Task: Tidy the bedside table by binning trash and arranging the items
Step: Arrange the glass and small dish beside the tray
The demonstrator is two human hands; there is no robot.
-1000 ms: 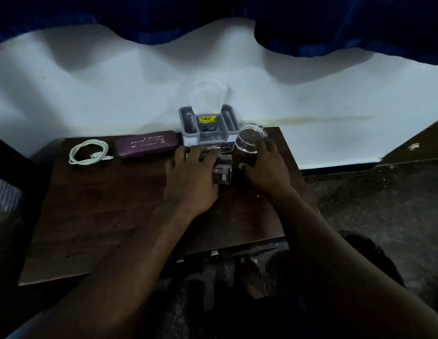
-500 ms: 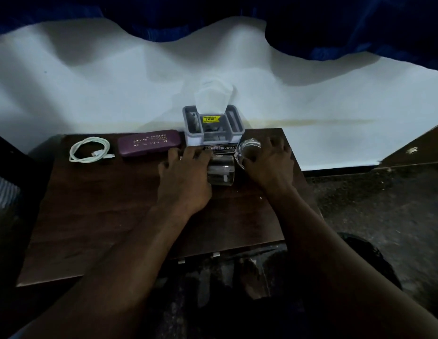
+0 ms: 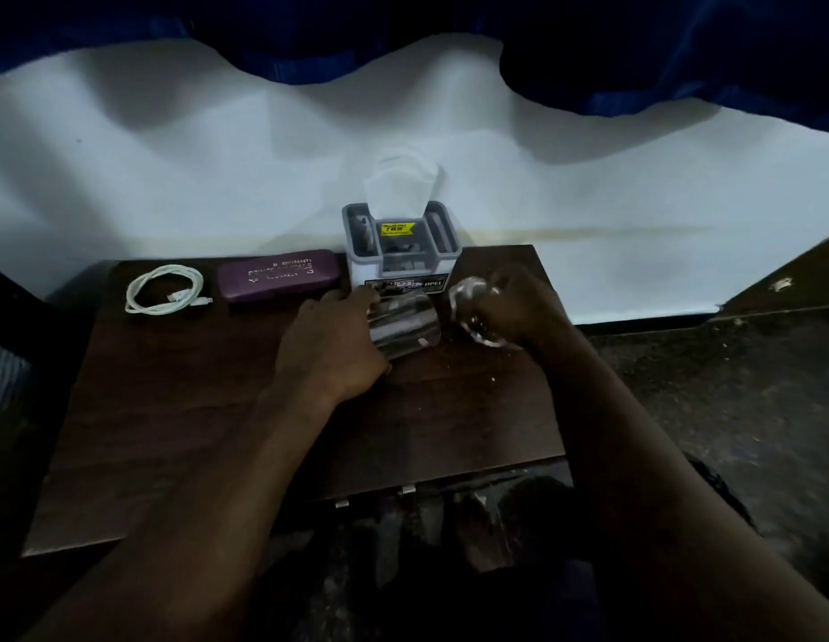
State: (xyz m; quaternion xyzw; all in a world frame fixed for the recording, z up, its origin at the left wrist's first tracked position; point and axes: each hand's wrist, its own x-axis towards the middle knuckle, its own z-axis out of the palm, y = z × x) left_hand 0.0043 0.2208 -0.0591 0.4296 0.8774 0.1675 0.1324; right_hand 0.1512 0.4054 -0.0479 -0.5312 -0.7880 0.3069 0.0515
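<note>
The dark wooden bench (image 3: 171,410) is the biggest thing under me. My forearms cover part of its near edge, and its near left corner sinks into shadow. A grey plastic box (image 3: 401,259) stands at the back edge, and I place everything by it. Behind the box runs a pale, smooth surface (image 3: 588,178), wall or sheet I cannot tell, with dark blue cloth (image 3: 681,48) hanging above. Right of the box the bench soon ends and a rough dark floor (image 3: 727,386) begins. Left of the box and in front of it lies wide bare wood, the most room to move.

My left hand (image 3: 333,345) sits just in front of the box, fingers and thumb curled round a shiny, metal-looking tumbler (image 3: 405,326) whose left end my fingers hide. My right hand (image 3: 519,308), in front and to the right of the box, is closed round a clear glinting piece (image 3: 470,298), too blurred to tell glass from plastic.

Just left of the box lies a purple hard case (image 3: 278,275) with faint lettering, and farther left a coiled white cable (image 3: 164,289). Something translucent (image 3: 403,178) rises from the back of the box, barely visible. A small yellow sticker (image 3: 396,228) sits on the box's middle.
</note>
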